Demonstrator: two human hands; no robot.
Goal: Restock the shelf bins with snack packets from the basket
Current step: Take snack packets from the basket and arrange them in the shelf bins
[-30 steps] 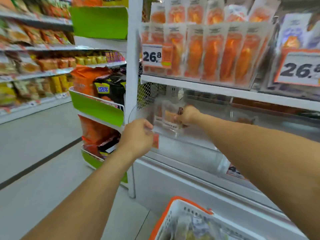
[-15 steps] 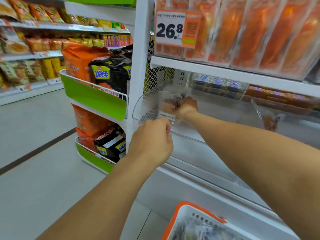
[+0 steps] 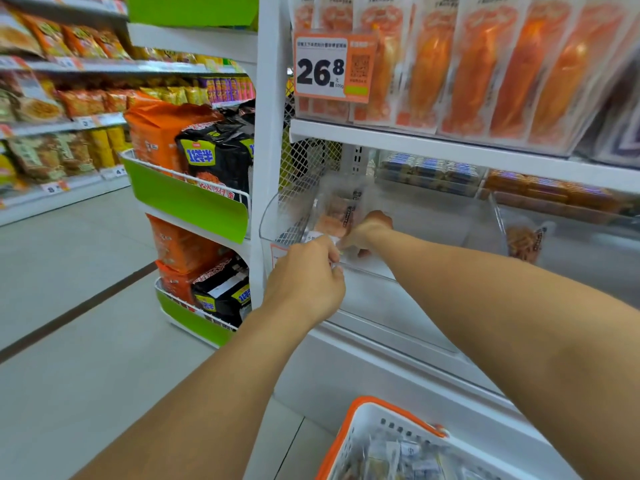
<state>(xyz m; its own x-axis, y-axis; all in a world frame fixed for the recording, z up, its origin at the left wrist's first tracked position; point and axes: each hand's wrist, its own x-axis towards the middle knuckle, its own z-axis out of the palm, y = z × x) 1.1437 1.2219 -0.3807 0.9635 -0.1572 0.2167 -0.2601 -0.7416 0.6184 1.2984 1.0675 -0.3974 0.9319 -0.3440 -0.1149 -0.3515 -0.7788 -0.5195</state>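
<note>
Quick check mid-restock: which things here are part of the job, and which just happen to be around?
Job: clear bin; snack packet; basket; left hand; right hand.
Bystanders: price tag; orange packets; green side rack.

Over the last second the left hand [image 3: 304, 275] moves from the clear bin's [image 3: 277, 216] left front corner rightward along its rim until it almost meets the right hand [image 3: 369, 230], which sets the snack packet [image 3: 334, 216] deeper and more upright inside the bin.
</note>
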